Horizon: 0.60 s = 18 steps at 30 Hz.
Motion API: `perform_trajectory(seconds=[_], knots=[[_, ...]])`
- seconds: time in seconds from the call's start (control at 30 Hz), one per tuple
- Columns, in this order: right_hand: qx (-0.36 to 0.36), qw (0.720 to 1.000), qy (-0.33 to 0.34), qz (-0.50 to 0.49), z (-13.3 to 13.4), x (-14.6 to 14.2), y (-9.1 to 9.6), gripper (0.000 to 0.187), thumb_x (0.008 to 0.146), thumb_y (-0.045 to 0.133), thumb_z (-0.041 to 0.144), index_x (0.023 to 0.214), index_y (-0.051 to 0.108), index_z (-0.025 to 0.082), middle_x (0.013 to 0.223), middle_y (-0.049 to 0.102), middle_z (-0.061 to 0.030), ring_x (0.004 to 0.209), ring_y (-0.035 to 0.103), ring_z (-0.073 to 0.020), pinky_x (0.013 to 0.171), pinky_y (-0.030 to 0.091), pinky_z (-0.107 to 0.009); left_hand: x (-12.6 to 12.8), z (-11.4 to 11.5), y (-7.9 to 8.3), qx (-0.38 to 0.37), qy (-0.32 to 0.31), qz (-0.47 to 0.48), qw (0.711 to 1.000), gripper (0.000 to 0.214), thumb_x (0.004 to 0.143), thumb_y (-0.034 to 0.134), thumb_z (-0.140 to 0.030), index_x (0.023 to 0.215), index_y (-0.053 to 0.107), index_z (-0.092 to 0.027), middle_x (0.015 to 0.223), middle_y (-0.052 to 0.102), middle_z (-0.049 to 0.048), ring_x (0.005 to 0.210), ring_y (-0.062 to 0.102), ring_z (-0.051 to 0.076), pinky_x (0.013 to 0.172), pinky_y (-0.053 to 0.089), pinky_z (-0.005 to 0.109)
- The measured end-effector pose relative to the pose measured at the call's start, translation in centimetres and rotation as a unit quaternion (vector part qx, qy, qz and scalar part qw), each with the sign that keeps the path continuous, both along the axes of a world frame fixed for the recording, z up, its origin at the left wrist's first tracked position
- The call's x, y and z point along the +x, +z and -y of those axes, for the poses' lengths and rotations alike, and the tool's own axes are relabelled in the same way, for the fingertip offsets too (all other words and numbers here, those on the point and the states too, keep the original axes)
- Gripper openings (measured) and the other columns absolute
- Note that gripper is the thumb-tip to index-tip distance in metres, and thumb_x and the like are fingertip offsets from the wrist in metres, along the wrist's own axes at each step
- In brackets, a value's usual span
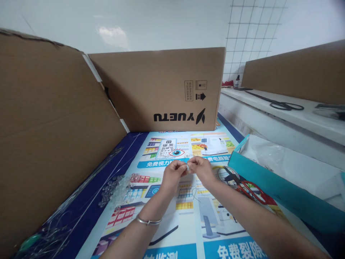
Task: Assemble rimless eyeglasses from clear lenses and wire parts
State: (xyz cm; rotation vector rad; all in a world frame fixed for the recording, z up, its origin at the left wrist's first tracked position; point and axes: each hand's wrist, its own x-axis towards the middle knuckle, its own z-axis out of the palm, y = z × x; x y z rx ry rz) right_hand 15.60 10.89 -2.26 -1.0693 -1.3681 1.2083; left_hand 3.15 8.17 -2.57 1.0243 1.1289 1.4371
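My left hand (174, 172) and my right hand (201, 169) meet over the printed sheet, each closed in a fingertip pinch. A tiny pale, see-through piece that looks like a clear bead (188, 167) shows between the fingertips, which mostly hide it. Below the hands, a thin dark thread (194, 194) curls over the sheet; whether it joins the pinched piece I cannot tell. To the left of my left hand lies a loose pile of clear beads (118, 190). Red-handled scissors (249, 190) lie beside my right forearm.
Cardboard panels (161, 79) wall off the back and left. At right stands a teal box (280, 190) with a plastic bag inside. Black scissors (285, 105) rest on the white ledge (258, 99). Tangled clear strands (51, 233) lie at lower left on the printed sheet's blue border.
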Motion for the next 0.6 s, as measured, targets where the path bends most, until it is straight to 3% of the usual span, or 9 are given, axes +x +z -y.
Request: perform_trajectory(seconds=[0.6], knots=[[-0.02, 1.0, -0.009, -0.001, -0.29, -0.07, -0.66, 0.017, 0.065, 0.061, 0.032, 0.073, 0.063, 0.017, 0.063, 0.059, 0.0011, 0.055, 0.053, -0.0115, 0.053, 0.047, -0.025, 0.65, 0.3, 0.25, -0.018, 0.016, 0.013, 1.0, 0.017, 0.061, 0.068, -0.026, 0.065, 0.054, -0.016, 0.057, 0.055, -0.0032, 0.055, 0.052, 0.01, 0.059, 0.046, 0.024]])
